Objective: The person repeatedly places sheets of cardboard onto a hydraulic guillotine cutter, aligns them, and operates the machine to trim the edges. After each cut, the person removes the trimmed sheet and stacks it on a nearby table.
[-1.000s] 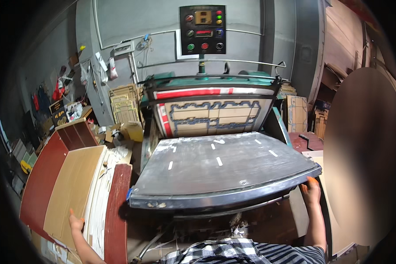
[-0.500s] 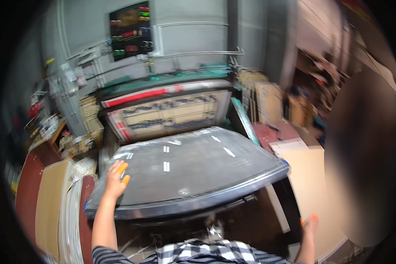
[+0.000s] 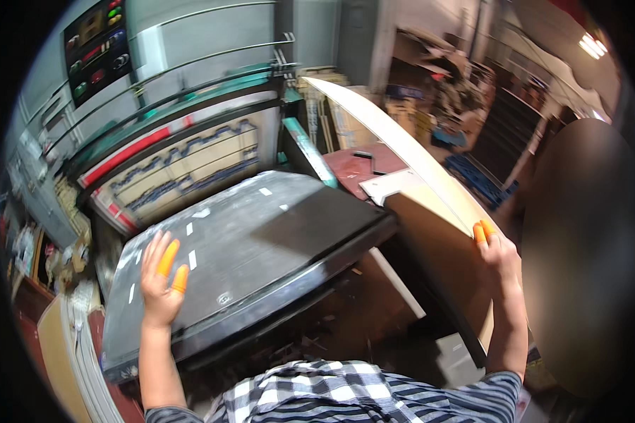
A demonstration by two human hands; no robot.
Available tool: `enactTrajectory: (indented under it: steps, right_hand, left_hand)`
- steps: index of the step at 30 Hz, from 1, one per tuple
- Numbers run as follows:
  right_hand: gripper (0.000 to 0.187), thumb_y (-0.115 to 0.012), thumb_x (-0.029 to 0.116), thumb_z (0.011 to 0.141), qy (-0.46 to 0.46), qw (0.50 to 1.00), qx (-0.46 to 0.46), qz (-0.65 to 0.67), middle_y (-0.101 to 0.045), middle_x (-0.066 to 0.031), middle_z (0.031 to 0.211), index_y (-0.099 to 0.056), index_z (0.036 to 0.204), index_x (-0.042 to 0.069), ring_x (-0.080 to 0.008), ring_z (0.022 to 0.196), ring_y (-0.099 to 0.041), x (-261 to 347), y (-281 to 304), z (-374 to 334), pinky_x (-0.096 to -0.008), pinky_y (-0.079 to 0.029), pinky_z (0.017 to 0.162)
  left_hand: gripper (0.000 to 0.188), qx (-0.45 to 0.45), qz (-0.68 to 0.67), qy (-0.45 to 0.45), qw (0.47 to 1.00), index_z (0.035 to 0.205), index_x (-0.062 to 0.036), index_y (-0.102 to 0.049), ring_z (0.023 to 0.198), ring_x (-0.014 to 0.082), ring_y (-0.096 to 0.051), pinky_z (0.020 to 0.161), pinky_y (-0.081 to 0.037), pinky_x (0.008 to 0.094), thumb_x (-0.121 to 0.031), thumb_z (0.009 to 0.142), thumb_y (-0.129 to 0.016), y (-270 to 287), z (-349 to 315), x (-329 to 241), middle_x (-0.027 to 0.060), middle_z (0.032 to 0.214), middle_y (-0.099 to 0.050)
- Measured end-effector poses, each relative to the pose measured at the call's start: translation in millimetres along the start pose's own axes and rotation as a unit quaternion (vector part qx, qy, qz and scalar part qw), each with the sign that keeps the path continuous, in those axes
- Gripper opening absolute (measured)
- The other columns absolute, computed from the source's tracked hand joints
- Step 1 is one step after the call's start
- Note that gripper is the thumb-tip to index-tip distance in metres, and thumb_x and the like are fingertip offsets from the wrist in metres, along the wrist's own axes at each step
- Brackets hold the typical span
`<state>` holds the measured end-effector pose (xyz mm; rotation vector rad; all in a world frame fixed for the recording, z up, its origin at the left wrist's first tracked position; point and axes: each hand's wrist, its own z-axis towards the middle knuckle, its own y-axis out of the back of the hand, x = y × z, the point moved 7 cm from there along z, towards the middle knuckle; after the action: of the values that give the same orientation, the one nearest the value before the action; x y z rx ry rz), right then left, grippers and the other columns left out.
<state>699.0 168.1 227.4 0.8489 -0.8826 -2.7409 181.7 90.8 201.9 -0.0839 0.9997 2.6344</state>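
My right hand grips the near edge of a large pale cardboard sheet, which is raised and seen nearly edge-on, its far end reaching toward the back. Orange finger covers show on fingers of both hands. Over the left part of the dark flat machine bed, my left hand is open, fingers spread and holding nothing. Short white strips lie on the bed, and a shadow falls across its right part. Behind it stands the tilted upper board with blue lines.
A control panel with coloured buttons is on the far left wall. Metal rails run above the machine. To the right are a reddish table, a blue pallet and a dark blurred shape. Stacked boards stand at the lower left.
The view has turned to the right. My right hand has come up and taken hold of the sheet, lifting it from the pile at the right. My left hand stays open over the bed.
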Motion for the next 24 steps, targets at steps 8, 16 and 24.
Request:
enactTrajectory:
  steps: [8,16,24]
  right_hand:
    - [0.038,-0.058,0.013,0.086,0.193,0.926,0.074,0.317,-0.055,-0.0222,0.126,-0.056,0.122,-0.002,-0.0380,0.112,-0.056,185.5,-64.0,119.1,-0.0458,-0.046,0.098]
    - [0.040,-0.053,0.024,0.094,0.239,0.790,0.320,0.465,-0.056,-0.0207,0.127,-0.057,0.124,0.000,-0.0357,0.113,-0.056,357.1,-138.1,138.2,-0.0419,-0.047,0.095]
    - [0.088,-0.039,0.073,0.087,0.186,0.783,0.433,0.406,-0.035,-0.0132,0.151,-0.038,0.145,0.007,-0.0314,0.143,-0.023,382.1,-179.5,112.4,-0.0493,-0.017,0.114]
  left_hand:
    - [0.040,-0.110,0.144,-0.097,0.979,0.120,-0.0034,-0.060,0.136,0.0405,-0.037,0.112,-0.023,0.0526,-0.020,0.084,-0.068,53.8,-11.4,-55.9,0.0145,0.137,-0.052]
    - [0.067,0.370,0.173,0.353,0.842,0.144,-0.0157,-0.040,0.142,0.0345,-0.024,0.115,-0.016,0.0510,-0.058,0.092,-0.044,-16.4,-132.5,137.7,0.0091,0.152,-0.033]
    - [0.074,0.463,0.118,0.406,0.779,0.151,-0.0229,-0.027,0.146,0.0334,-0.015,0.117,-0.013,0.0486,-0.066,0.092,-0.034,-24.8,-189.7,177.1,0.0059,0.158,-0.020]
